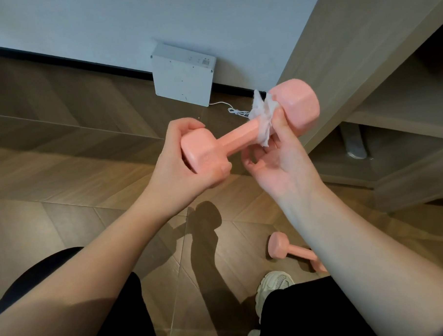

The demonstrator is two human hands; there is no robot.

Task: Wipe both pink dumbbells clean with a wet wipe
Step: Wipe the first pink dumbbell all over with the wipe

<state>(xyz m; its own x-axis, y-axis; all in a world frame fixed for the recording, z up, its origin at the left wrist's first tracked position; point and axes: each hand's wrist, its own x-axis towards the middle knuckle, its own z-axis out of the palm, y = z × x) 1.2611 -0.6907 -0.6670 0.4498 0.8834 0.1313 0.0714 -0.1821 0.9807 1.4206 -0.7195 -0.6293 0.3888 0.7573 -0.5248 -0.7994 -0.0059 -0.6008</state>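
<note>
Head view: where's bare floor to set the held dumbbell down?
Widest bare floor: left side, between the white box and the left leg. Smaller patch between that leg and the second dumbbell. Crowded right: that dumbbell, shoe, shelf unit, cable.

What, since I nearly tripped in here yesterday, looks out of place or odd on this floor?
The second pink dumbbell lies loose on the floor right beside the shoe, where a foot could catch it. A white cable lies in loops by the white box leaning on the wall.
</note>
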